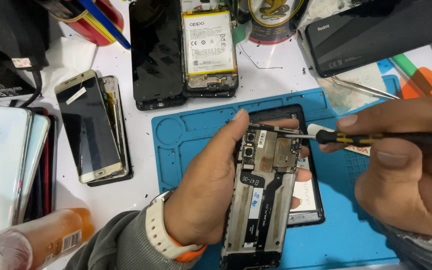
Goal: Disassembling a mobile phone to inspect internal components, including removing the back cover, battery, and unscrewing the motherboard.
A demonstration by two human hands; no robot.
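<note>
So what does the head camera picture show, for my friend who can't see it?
A left hand holds an opened phone with its back off, while the right hand points a screwdriver at its circuit board. Below is a blue repair mat, with other phones, a loose battery and tweezers around.

Pretty packed repair bench here, white tabletop (126, 60) under bright even light.

A blue rubber work mat (186, 130) covers the middle, with dark specks of grit scattered over the white surface around it. No walls, floor or windows visible.
</note>
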